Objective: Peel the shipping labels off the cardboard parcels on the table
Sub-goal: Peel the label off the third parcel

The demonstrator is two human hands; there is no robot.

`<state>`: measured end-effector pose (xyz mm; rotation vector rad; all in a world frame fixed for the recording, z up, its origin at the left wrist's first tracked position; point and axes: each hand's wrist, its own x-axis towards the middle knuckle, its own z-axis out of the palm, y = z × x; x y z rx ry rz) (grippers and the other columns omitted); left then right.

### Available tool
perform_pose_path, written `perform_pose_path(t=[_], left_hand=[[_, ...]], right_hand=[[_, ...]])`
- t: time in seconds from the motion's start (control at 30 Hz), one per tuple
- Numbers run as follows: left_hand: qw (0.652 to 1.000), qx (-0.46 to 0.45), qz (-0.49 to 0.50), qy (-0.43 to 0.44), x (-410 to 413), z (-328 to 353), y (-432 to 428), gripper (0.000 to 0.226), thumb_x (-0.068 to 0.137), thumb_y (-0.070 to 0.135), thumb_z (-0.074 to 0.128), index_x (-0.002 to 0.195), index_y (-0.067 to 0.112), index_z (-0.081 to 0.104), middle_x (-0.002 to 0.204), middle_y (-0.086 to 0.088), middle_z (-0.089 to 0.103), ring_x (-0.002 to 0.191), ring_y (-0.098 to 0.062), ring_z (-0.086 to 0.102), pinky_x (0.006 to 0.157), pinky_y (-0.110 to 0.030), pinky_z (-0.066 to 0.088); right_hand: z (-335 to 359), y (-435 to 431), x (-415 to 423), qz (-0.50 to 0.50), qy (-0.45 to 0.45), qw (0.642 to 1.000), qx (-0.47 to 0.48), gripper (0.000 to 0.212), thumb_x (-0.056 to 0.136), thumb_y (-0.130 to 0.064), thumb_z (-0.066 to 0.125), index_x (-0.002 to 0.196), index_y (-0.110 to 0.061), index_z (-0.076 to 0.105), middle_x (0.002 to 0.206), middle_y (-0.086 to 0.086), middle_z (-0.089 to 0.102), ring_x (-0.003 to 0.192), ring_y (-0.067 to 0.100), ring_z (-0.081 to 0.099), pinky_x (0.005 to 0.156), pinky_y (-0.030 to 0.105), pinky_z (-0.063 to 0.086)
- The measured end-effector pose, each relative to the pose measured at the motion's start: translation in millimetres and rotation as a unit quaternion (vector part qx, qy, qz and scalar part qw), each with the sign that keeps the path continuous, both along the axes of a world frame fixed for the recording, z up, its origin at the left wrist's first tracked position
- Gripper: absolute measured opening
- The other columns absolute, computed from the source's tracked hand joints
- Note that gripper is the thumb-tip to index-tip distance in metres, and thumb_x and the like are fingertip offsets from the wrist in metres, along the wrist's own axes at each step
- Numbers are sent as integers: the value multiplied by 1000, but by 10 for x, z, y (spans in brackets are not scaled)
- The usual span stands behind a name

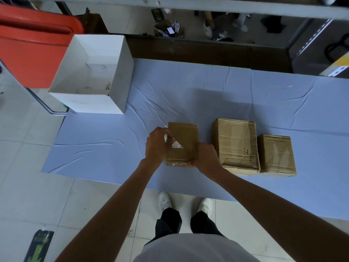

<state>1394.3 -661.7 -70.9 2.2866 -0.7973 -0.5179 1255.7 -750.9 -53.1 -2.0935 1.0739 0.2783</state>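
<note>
The shipping label (176,145), white with dark print, sits on the top face of the small cardboard parcel (182,143) in front of me, and one part of it is lifted off the board toward nine o'clock. My left hand (157,146) is curled at the parcel's nine o'clock edge, fingers pressed together on the raised white strip of that label, pinching it. My right hand (204,157) wraps the parcel's near corner at five o'clock, fingers folded around the edge and pressing on the cardboard to hold it down.

The parcel rests on the light blue cloth (188,103) that covers the table. Just beside it at three o'clock stands a larger parcel (236,144), its taped top creased, and a third parcel (275,155) touches that one's far side, also at three o'clock. At eleven o'clock, well apart from my hands, an open white box (105,99) stands on the table's corner. A red bin (32,48) is on the floor past it.
</note>
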Motion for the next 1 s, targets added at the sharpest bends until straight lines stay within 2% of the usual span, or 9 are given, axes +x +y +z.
perform_pose_path(t=[0.07, 0.23, 0.3, 0.5, 0.67, 0.83, 1.0], left_hand=[[1000, -2, -2, 8, 5, -3, 1, 4, 82, 17, 71, 79, 19, 68, 101, -4, 66, 93, -22, 64, 78, -33, 51], [1000, -3, 2, -8, -3, -54, 29, 2, 88, 24, 64, 90, 23, 64, 102, 1, 66, 93, -16, 63, 72, -19, 43], [1000, -1, 3, -13, -9, -67, 32, 7, 87, 25, 64, 93, 21, 66, 103, 1, 66, 94, -16, 63, 76, -23, 45], [1000, -3, 10, -10, -22, -44, 9, 5, 82, 19, 71, 86, 17, 69, 101, -2, 67, 93, -17, 64, 80, -30, 50], [1000, -6, 3, 1, -26, -37, 26, 7, 82, 16, 71, 76, 21, 69, 98, 0, 66, 91, -16, 64, 78, -29, 50], [999, -51, 6, 2, -13, -52, 47, 6, 85, 17, 67, 87, 23, 64, 98, 1, 69, 92, -15, 67, 81, -36, 55], [999, -46, 4, -2, 6, -45, 18, 9, 87, 10, 63, 91, 17, 66, 102, -3, 70, 93, -17, 67, 81, -33, 55]], right_hand=[[-8, 0, 0, 0, 3, 1000, 0, 61, 62, -22, 87, 111, -3, 56, 106, 13, 65, 96, 29, 65, 75, 31, 53], [-8, -6, 10, -3, -4, 1000, 3, 57, 63, -21, 86, 109, -2, 58, 105, 12, 65, 94, 27, 64, 69, 26, 48], [-6, -10, 8, -4, -5, 1000, 1, 57, 62, -20, 87, 108, -1, 59, 104, 13, 65, 94, 28, 65, 69, 27, 48], [-12, -11, 5, -6, 2, 1000, -1, 58, 60, -22, 88, 106, -3, 59, 102, 13, 66, 92, 29, 65, 67, 28, 49], [-3, -7, -5, -9, 1, 1000, 4, 55, 60, -21, 87, 104, -1, 59, 99, 14, 66, 91, 30, 66, 65, 30, 50], [20, -5, -9, -9, -13, 1000, 13, 59, 62, -22, 87, 107, 1, 58, 102, 14, 65, 93, 29, 64, 67, 28, 47], [11, -3, -15, -13, -14, 1000, 15, 62, 60, -22, 87, 109, 0, 57, 106, 14, 64, 95, 30, 64, 65, 27, 44]])
